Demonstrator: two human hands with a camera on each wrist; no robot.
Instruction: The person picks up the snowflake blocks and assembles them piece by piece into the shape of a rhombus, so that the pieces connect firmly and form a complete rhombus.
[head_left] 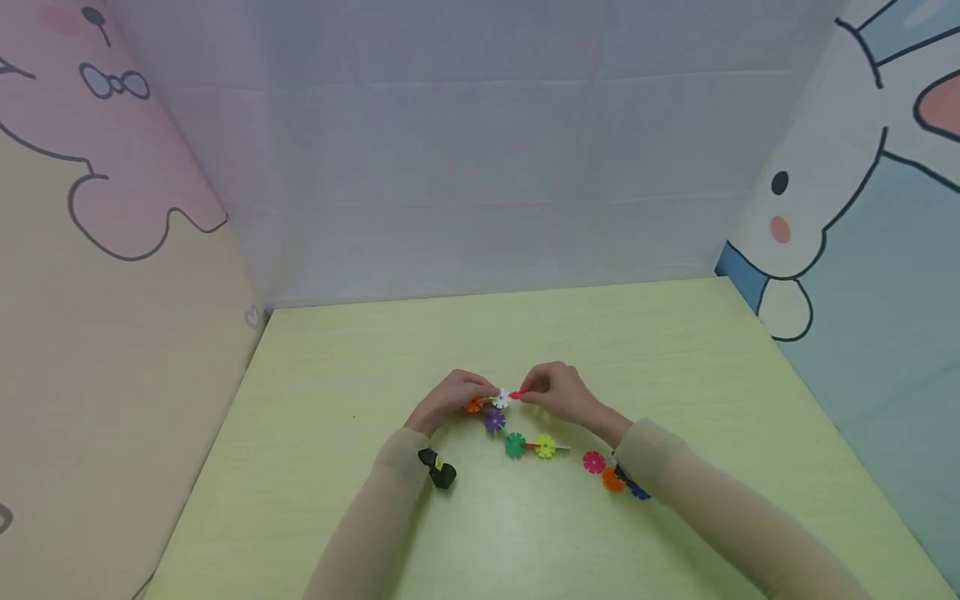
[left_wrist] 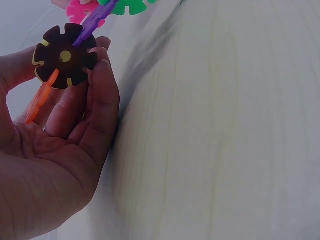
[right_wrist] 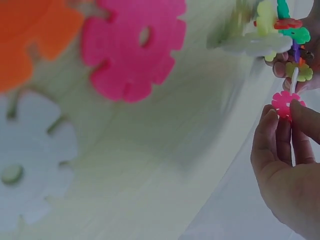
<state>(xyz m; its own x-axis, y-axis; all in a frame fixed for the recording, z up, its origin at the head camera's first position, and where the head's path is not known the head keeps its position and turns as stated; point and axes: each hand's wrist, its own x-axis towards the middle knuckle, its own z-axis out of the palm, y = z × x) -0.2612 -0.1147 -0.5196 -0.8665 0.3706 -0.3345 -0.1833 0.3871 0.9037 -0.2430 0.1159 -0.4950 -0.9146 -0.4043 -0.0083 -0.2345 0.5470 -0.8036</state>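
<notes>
My left hand (head_left: 452,400) pinches a chain of slotted plastic snowflake discs near the middle of the table. In the left wrist view its fingertips are at a dark disc (left_wrist: 65,56), with an orange disc (left_wrist: 41,97) and a purple disc (left_wrist: 95,22) slotted into it. The chain also includes a white disc (head_left: 502,398), a green disc (head_left: 515,445) and a yellow disc (head_left: 546,447). Between thumb and fingers, my right hand (head_left: 561,393) pinches a pink disc (right_wrist: 286,104), its edge right at the white disc.
Loose discs lie by the right forearm: a pink disc (head_left: 594,462), an orange disc (head_left: 612,479) and a blue disc (head_left: 640,492), partly under the wrist. A white disc (right_wrist: 35,160) shows close up in the right wrist view. The pale table (head_left: 337,350) meets a curtain behind.
</notes>
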